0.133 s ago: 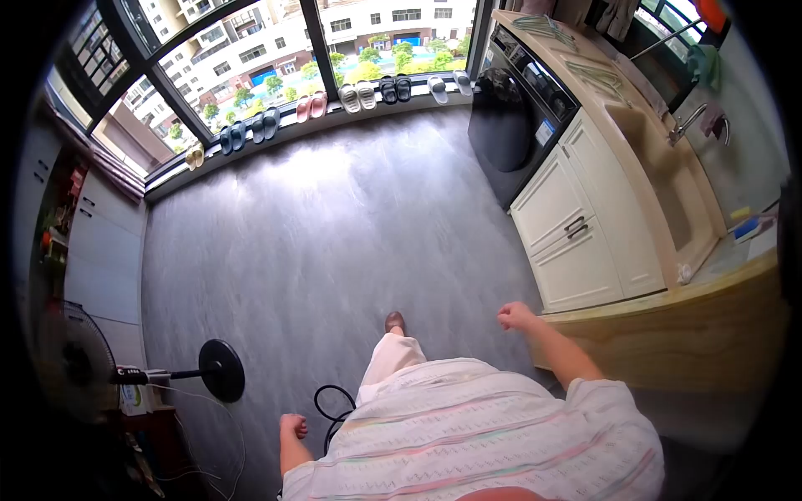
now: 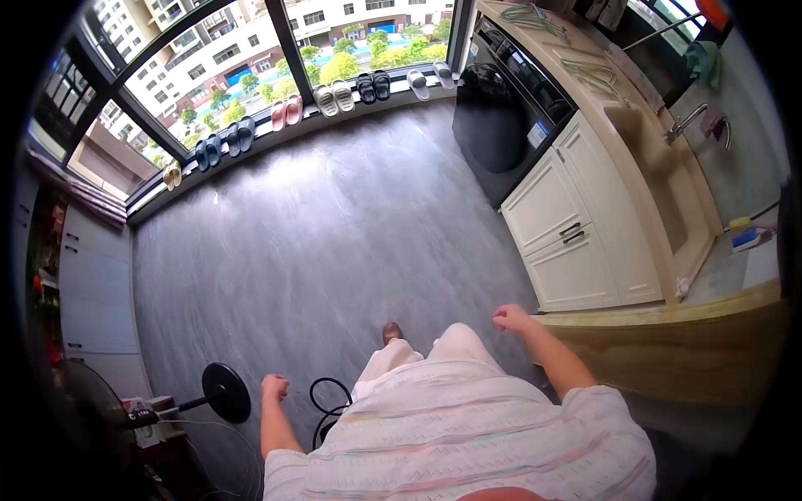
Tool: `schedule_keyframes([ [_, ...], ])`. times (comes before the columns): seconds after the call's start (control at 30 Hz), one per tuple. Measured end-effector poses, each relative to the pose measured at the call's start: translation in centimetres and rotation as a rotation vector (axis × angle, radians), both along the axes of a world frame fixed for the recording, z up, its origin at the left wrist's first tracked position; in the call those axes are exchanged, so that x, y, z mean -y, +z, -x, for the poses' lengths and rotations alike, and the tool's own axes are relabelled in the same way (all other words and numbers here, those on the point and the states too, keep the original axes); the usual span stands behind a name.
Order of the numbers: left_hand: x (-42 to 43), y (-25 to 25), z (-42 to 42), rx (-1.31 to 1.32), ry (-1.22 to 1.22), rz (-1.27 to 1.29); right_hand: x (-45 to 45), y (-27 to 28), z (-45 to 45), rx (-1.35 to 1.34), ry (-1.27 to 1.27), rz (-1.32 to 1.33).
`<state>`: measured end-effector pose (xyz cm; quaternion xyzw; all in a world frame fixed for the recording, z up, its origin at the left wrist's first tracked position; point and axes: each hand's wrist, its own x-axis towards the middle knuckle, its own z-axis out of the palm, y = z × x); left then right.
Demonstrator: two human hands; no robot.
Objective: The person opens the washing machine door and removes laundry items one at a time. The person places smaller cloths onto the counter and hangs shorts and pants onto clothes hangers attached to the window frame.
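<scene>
My left hand [image 2: 275, 387] hangs low over the grey floor [image 2: 317, 250], its fingers curled in a loose fist and nothing showing in it. It is nearest to the round black base [image 2: 225, 392] of a standing fan and a looped black cord [image 2: 330, 392]. On the other side, my right hand [image 2: 511, 318] is also curled closed, with no object visible. It is near the corner of a wood-edged partition [image 2: 652, 334] and a white cabinet [image 2: 576, 259], apparently touching neither. A brown shoe [image 2: 391, 332] shows ahead of my pale trousers [image 2: 459, 346].
Several pairs of slippers [image 2: 334, 98] line the window ledge. A black washing machine [image 2: 493, 134] stands beside the cabinet, under a counter with a sink [image 2: 660, 184] and tap [image 2: 687, 123]. White cables [image 2: 251, 451] trail near the fan at left.
My left hand has swung forward, and a second knee has come into sight. The view has shifted slightly, bringing the window ledge and cabinet leftward. My right hand stays closed.
</scene>
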<state>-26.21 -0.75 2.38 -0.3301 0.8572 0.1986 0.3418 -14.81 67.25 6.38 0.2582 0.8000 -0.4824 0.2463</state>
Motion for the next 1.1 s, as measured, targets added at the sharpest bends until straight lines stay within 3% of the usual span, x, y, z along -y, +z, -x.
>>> schedule_keyframes([
  [0.03, -3.4, 4.7, 2.0, 0.024, -0.162, 0.036, 0.5, -0.2, -2.3, 0.037, -0.076, 0.037],
  [0.07, -7.6, 2.2, 9.7, -0.096, -0.251, -0.019, -3.2, 1.2, 0.5, 0.043, -0.132, -0.006],
  [0.2, -18.7, 3.3, 29.2, -0.466, -0.490, -0.125, -8.8, 1.0, 7.3, 0.105, -0.331, -0.001],
  [0.37, -36.5, 4.9, 39.0, -0.518, -0.623, -0.435, -20.0, -0.2, 20.9, -0.110, -0.450, -0.100],
  [0.43, -37.6, 0.5, 40.5, -0.389, -0.673, -0.440, -24.4, -2.4, 27.1, -0.175, -0.431, -0.279],
  [0.5, -39.2, -0.7, 41.3, -0.243, -0.802, -0.250, -28.1, 0.2, 33.7, -0.184, -0.417, -0.439],
  [0.57, -38.3, -5.0, 42.1, -0.098, -0.764, -0.182, -32.1, 1.8, 39.4, -0.173, -0.453, -0.512],
  [0.67, -37.9, -4.4, 42.1, 0.023, -0.489, -0.188, -36.1, 1.5, 45.2, -0.086, -0.393, -0.734],
  [0.87, -39.2, -3.2, 48.5, 0.147, -0.551, -0.118, -37.3, 2.4, 51.1, 0.203, -0.457, -0.697],
  [1.1, -45.5, -6.9, 67.0, 0.055, -0.955, -0.164, -37.9, 1.5, 53.0, 0.356, -0.602, -0.752],
])
